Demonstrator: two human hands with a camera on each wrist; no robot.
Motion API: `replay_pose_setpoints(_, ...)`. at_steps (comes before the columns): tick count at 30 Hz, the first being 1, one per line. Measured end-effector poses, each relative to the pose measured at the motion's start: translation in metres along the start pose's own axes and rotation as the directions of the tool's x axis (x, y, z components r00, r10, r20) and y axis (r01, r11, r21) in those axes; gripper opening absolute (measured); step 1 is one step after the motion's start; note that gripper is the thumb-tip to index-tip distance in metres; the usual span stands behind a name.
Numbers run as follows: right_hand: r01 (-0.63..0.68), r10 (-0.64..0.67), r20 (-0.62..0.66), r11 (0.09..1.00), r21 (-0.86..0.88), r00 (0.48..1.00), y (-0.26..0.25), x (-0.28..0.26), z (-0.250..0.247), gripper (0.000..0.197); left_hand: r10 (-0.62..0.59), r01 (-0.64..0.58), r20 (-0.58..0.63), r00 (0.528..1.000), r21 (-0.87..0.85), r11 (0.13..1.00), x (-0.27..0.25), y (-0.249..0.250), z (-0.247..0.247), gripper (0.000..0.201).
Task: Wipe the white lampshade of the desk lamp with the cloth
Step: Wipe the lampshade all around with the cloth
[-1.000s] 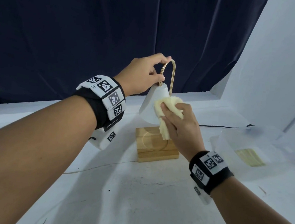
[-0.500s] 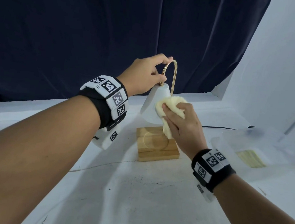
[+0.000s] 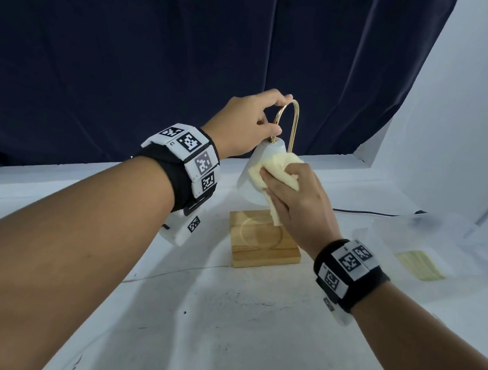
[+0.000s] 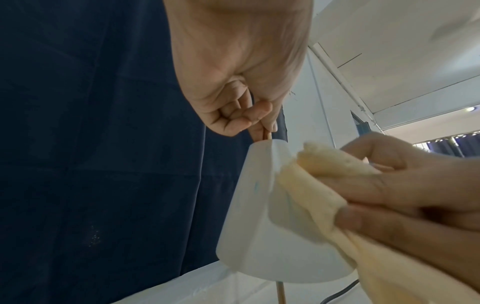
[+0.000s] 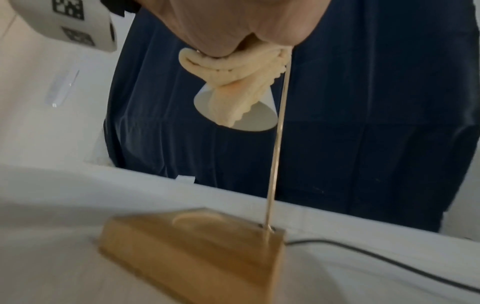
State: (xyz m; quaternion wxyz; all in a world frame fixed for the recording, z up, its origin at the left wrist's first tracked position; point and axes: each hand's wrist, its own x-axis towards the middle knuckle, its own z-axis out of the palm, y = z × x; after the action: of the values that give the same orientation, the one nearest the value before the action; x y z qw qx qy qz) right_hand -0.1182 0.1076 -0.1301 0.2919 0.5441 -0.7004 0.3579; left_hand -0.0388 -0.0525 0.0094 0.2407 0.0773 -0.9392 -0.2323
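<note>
Head view: cloth (image 3: 279, 170) and right hand (image 3: 300, 201) hide lampshade (image 3: 251, 182) front.

Over the last second the right hand (image 3: 303, 201) has slid the yellow cloth (image 3: 276, 170) up the white lampshade (image 3: 256, 180), from its lower front toward the upper side near the top. The cloth now covers more of the shade's upper part, and less of its tail hangs below the rim over the wooden base (image 3: 264, 245).
</note>
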Motion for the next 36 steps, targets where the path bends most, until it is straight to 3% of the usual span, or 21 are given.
replay_pose_setpoints(2, -0.009, 0.009, -0.006, 1.000, 0.014, 1.000, -0.010, 0.007, 0.007, 0.033, -0.004, 0.004, 0.005, 1.000, -0.002, 1.000, 0.001, -0.001, 0.000, 0.049)
replay_pose_setpoints(6, 0.024, -0.021, 0.118, 0.999, -0.022, 0.993, -0.015, -0.004, 0.012, 0.040, -0.006, 0.006, 0.006, 1.000, -0.004, 1.000, -0.001, 0.000, 0.000, 0.047)
replay_pose_setpoints(9, 0.015, -0.013, 0.097, 1.000, -0.025, 0.995, -0.002, -0.022, 0.005, 0.036, -0.002, 0.002, 0.006, 1.000, -0.005, 1.000, -0.002, 0.001, 0.000, 0.049)
replay_pose_setpoints(11, -0.079, 0.079, 0.005, 0.996, 0.039, 0.997, 0.008, -0.028, 0.001, 0.035, -0.002, 0.002, 0.005, 1.000, -0.008, 1.000, -0.002, 0.001, 0.000, 0.049)
replay_pose_setpoints(14, -0.255, 0.282, -0.109, 0.944, 0.209, 0.953, 0.018, -0.020, 0.001, 0.035, 0.000, 0.000, 0.012, 1.000, -0.008, 1.000, -0.001, 0.002, -0.001, 0.049)
replay_pose_setpoints(19, -0.391, 0.441, -0.095, 0.862, 0.322, 0.893, 0.008, 0.007, 0.010, 0.028, -0.003, 0.003, 0.008, 1.000, -0.002, 1.000, 0.000, 0.001, -0.001, 0.048)
replay_pose_setpoints(26, -0.336, 0.363, -0.036, 0.892, 0.301, 0.931, 0.019, -0.021, 0.000, 0.034, -0.029, 0.032, 0.048, 0.998, -0.048, 0.998, 0.006, 0.003, -0.004, 0.042)
replay_pose_setpoints(36, -0.381, 0.398, 0.032, 0.848, 0.369, 0.917, 0.014, -0.007, -0.004, 0.034, -0.127, 0.155, 0.122, 0.984, -0.252, 0.955, 0.027, 0.018, -0.009, 0.042)
